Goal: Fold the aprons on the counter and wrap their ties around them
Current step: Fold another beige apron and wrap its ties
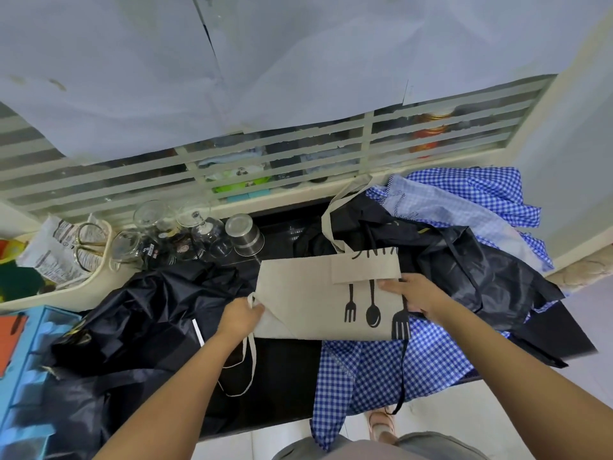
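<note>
From the head view, the beige apron (pixel 308 307) lies on the dark desk (pixel 282 376) between our two hands, already folded to a broad band, with a narrower flap turned down across its far edge just beyond the right grip (pixel 414 298). The left grip (pixel 240 318) is closed, its fingers curled round the apron's near-left corner where the tie (pixel 252 356) starts; from that grip the tie hangs toward us in a loose loop over the desk edge. The right grip is nearly flat, fingers stretched out on top of the cloth at its right edge, pressing rather than clutching; whether the thumb hooks under the edge we cannot tell. The neck loop (pixel 328 220) trails away beyond both grips. A black apron (pixel 139 320) is heaped outside the left grip, another black apron (pixel 481 260) lies beyond the right grip, and a blue checked apron (pixel 381 370) sits under and nearer us than that grip. To do this fold well, we judge that we should keep the right grip as the anchor, bring the left corner across with edges square, tuck the neck loop inside, and keep the tie free and untwisted for wrapping. The black strap below the right grip could get caught in the fold.
</note>
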Action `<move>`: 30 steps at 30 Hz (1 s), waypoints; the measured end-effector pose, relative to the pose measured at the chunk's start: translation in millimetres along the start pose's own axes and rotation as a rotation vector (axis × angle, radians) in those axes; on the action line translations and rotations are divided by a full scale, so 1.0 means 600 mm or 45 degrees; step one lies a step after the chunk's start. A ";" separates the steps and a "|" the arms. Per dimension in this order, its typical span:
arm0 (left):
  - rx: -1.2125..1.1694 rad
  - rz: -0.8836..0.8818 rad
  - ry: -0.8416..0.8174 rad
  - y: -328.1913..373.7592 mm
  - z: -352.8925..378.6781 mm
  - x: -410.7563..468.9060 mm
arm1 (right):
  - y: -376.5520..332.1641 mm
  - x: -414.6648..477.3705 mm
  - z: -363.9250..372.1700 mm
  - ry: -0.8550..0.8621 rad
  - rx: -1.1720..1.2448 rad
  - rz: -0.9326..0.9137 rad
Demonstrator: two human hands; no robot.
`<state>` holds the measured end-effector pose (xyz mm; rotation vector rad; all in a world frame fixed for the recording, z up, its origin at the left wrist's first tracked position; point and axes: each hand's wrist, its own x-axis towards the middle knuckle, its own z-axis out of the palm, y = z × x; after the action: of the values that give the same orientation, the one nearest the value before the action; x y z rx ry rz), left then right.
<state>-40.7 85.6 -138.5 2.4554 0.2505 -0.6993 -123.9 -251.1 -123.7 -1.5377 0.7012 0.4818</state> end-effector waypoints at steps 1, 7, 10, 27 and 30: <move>0.011 -0.021 0.091 0.000 -0.015 0.000 | 0.001 -0.006 0.000 -0.099 0.027 0.084; 0.164 0.230 0.668 0.010 -0.055 -0.029 | 0.073 -0.060 0.053 -0.140 0.209 0.279; 0.223 0.483 0.504 0.045 0.004 -0.082 | 0.102 -0.089 0.090 -0.222 0.102 0.357; 0.728 0.362 -0.072 0.015 0.164 -0.110 | -0.039 0.014 0.113 0.137 -0.482 -0.241; 0.751 0.355 -0.085 0.018 0.164 -0.109 | -0.049 0.036 0.132 0.020 -0.660 -0.155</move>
<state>-134.5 18.9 -167.7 2.9238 -0.3731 -0.8132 -79.5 -176.2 -124.5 -2.0573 0.5102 0.5894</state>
